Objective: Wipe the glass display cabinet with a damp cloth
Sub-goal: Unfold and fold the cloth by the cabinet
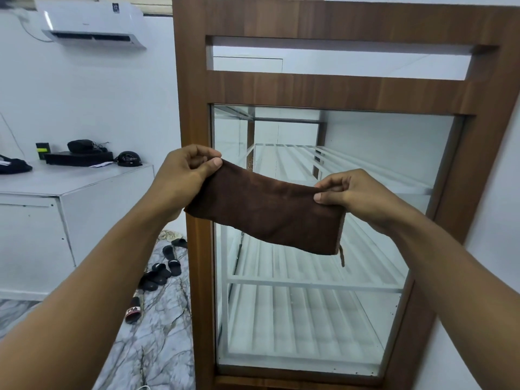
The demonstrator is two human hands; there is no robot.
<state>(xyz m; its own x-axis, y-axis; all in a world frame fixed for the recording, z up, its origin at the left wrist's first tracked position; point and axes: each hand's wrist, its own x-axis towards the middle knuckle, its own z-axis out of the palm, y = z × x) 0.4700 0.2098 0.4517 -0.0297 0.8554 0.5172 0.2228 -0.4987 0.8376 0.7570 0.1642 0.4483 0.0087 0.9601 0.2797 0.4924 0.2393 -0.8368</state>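
A tall display cabinet with a brown wood frame (pixel 323 88) and a large glass pane (pixel 309 319) stands right in front of me, with white slatted shelves inside. A folded dark brown cloth (pixel 267 212) is stretched flat in the air in front of the glass. My left hand (pixel 185 173) pinches its upper left corner. My right hand (pixel 354 192) pinches its upper right corner. A loose thread hangs from the cloth's lower right corner. Whether the cloth touches the glass cannot be told.
A white counter (pixel 70 181) on the left carries a black helmet (pixel 129 159), a black box and dark bags. Several black sandals (pixel 160 273) lie on the marble floor beside the cabinet. An air conditioner (pixel 92 23) hangs on the wall.
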